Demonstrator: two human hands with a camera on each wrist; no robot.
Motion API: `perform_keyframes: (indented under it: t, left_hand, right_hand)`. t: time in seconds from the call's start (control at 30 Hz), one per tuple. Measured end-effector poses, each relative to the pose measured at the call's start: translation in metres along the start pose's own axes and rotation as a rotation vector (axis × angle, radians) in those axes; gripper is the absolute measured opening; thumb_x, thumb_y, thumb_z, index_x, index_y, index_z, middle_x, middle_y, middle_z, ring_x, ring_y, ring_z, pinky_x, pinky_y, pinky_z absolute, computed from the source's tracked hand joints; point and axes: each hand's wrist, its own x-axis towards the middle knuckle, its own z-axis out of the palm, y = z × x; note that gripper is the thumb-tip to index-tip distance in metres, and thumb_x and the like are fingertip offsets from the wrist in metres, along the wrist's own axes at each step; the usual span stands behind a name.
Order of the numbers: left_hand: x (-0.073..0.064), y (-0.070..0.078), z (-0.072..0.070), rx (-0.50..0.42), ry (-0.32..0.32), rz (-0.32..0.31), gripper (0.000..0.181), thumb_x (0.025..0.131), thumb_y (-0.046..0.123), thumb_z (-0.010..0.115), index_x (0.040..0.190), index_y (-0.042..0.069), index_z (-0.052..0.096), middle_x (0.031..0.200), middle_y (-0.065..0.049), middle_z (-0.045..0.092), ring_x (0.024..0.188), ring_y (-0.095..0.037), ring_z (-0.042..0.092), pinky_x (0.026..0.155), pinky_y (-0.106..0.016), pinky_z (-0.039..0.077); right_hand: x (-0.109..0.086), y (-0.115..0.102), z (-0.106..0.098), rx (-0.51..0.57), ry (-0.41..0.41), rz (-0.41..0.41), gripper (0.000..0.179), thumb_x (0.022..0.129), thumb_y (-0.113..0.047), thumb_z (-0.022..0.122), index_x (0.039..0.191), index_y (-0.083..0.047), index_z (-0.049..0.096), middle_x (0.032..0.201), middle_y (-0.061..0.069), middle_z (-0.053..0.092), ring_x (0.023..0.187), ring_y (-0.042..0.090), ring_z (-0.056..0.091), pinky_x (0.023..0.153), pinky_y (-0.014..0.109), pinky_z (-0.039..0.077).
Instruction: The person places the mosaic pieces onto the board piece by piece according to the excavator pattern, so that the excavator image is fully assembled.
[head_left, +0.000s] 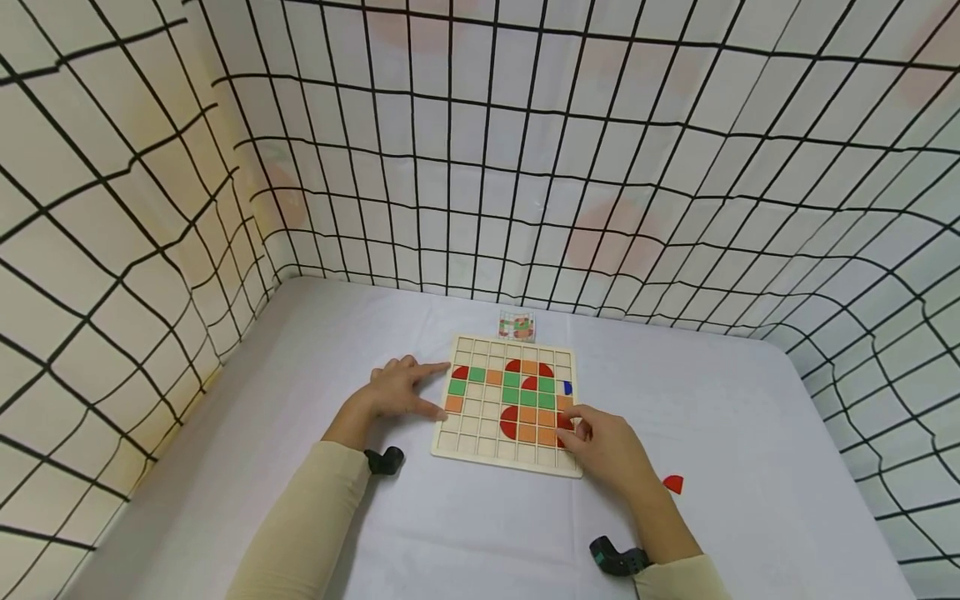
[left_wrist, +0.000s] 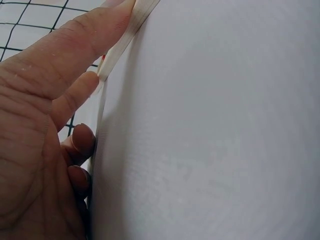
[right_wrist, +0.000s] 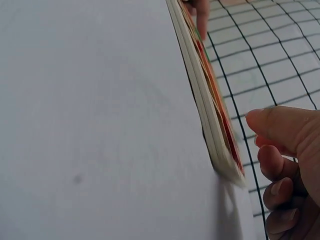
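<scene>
A pale wooden grid board [head_left: 480, 443] lies on the table with flat green squares, orange squares and red rounded pieces in its cells. My left hand [head_left: 393, 389] is at its left side, thumb and index finger spread along the edge; the left wrist view shows the thumb [left_wrist: 95, 37] against the wooden rim. At the lower right side, my right hand [head_left: 611, 446] has thumb and index fingertips over red pieces [head_left: 564, 421], partly hiding them. In the right wrist view, its other fingers [right_wrist: 279, 194] are bent. A small blue piece [head_left: 567, 388] sits near the right edge.
Behind the board stands a small card [head_left: 517, 326] with a coloured pattern. A loose red piece [head_left: 674, 483] lies on the white cloth right of my right forearm. Black wire mesh [head_left: 465, 167] rises at the back and both sides.
</scene>
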Motion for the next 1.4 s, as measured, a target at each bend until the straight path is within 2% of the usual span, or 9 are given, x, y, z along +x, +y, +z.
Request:
perform_keyframes:
  t: [0.23, 0.4, 0.7, 0.9, 1.1, 1.27, 1.4]
  left_hand:
    - [0.002, -0.003, 0.002, 0.01, -0.001, 0.002, 0.094, 0.071, 0.062, 0.085, 0.154, 0.042, 0.044, 0.114, 0.0, 0.051, 0.098, -0.019, 0.041, 0.085, -0.038, 0.028]
    - [0.002, -0.004, 0.001, 0.01, 0.004, 0.003, 0.094, 0.071, 0.061, 0.085, 0.154, 0.041, 0.044, 0.114, 0.0, 0.051, 0.098, -0.019, 0.041, 0.084, -0.038, 0.028]
    - [0.002, -0.003, 0.001, 0.008, 0.009, 0.006, 0.094, 0.071, 0.061, 0.085, 0.154, 0.04, 0.045, 0.113, 0.0, 0.051, 0.097, -0.019, 0.041, 0.084, -0.039, 0.028]
    - [-0.001, -0.001, 0.0, -0.012, 0.016, 0.028, 0.092, 0.071, 0.059, 0.085, 0.152, 0.039, 0.047, 0.111, -0.001, 0.051, 0.096, -0.019, 0.041, 0.085, -0.04, 0.028]
    - [-0.001, 0.0, -0.001, -0.017, 0.007, 0.025, 0.092, 0.072, 0.059, 0.085, 0.153, 0.039, 0.047, 0.11, -0.001, 0.051, 0.094, -0.019, 0.04, 0.082, -0.038, 0.027]
    - [-0.001, 0.0, -0.001, -0.017, 0.003, 0.011, 0.092, 0.071, 0.06, 0.085, 0.153, 0.04, 0.047, 0.111, -0.001, 0.051, 0.095, -0.019, 0.04, 0.083, -0.038, 0.027]
    - [-0.001, 0.0, -0.001, -0.013, 0.002, 0.008, 0.092, 0.071, 0.06, 0.085, 0.153, 0.04, 0.046, 0.111, 0.0, 0.051, 0.095, -0.019, 0.04, 0.084, -0.038, 0.028]
  right_hand:
    - [-0.017, 0.034, -0.015, 0.019, -0.026, 0.071, 0.036, 0.092, -0.033, 0.075, 0.122, -0.015, 0.069, 0.074, -0.002, 0.054, 0.06, 0.014, 0.049, 0.052, 0.026, 0.037]
    - [-0.028, 0.056, -0.026, 0.015, -0.064, 0.098, 0.032, 0.09, -0.032, 0.078, 0.117, -0.015, 0.071, 0.074, -0.002, 0.055, 0.067, 0.015, 0.05, 0.059, 0.027, 0.039]
    - [-0.045, 0.084, -0.041, 0.09, -0.212, 0.055, 0.029, 0.083, -0.035, 0.084, 0.107, -0.023, 0.073, 0.078, -0.005, 0.057, 0.071, 0.008, 0.05, 0.063, 0.023, 0.04]
    - [-0.048, 0.088, -0.042, 0.122, -0.25, 0.009, 0.026, 0.082, -0.029, 0.085, 0.106, -0.025, 0.074, 0.081, -0.005, 0.058, 0.072, 0.006, 0.05, 0.063, 0.022, 0.041]
    - [-0.045, 0.08, -0.037, 0.072, -0.232, -0.003, 0.02, 0.084, -0.027, 0.083, 0.101, -0.024, 0.072, 0.076, -0.007, 0.055, 0.069, 0.006, 0.049, 0.062, 0.022, 0.041]
    - [-0.043, 0.073, -0.035, 0.05, -0.218, 0.024, 0.028, 0.082, -0.036, 0.084, 0.1, -0.023, 0.067, 0.072, -0.006, 0.053, 0.065, 0.007, 0.047, 0.059, 0.023, 0.038]
    - [-0.045, 0.072, -0.037, 0.06, -0.237, 0.043, 0.03, 0.081, -0.032, 0.086, 0.103, -0.022, 0.068, 0.075, -0.006, 0.054, 0.069, 0.008, 0.048, 0.061, 0.023, 0.039]
